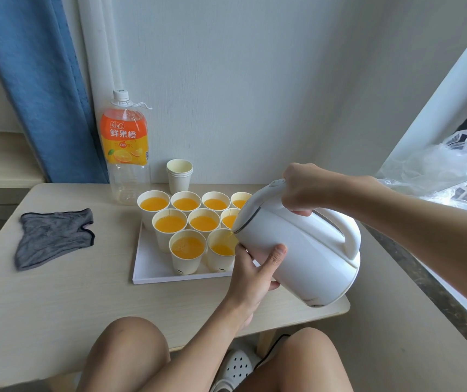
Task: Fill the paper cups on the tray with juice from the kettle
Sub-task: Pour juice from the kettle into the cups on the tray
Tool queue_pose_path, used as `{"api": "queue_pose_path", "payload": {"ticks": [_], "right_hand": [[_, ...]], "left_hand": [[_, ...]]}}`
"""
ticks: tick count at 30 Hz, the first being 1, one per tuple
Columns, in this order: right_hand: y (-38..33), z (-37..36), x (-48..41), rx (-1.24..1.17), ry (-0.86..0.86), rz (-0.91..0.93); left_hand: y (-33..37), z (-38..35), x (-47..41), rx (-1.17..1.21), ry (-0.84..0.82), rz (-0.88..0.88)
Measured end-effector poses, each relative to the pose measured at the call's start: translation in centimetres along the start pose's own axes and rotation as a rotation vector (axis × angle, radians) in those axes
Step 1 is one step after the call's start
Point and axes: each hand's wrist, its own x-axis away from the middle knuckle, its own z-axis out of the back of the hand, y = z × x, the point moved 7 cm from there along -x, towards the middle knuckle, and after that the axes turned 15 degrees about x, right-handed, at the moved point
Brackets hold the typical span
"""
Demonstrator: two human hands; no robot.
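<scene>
Hands, left (255,274) and right (301,190), round kettle (297,250)

Home room, blue curtain (37,89), window sill (424,267); small table (56,301), slippers (236,369) underneath

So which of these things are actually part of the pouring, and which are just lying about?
In use: kettle, paper cups, tray, left hand, right hand.
Lying about: juice bottle, spare cup stack, grey cloth, plastic bag.
</scene>
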Motion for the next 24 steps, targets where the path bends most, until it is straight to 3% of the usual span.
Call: {"api": "queue_pose_path", "payload": {"ticks": [24], "right_hand": [[-0.18,0.13,-0.32,0.011,0.01,0.002]], "left_hand": [[-0.35,0.25,-0.45,-0.004,0.006,0.0]]}}
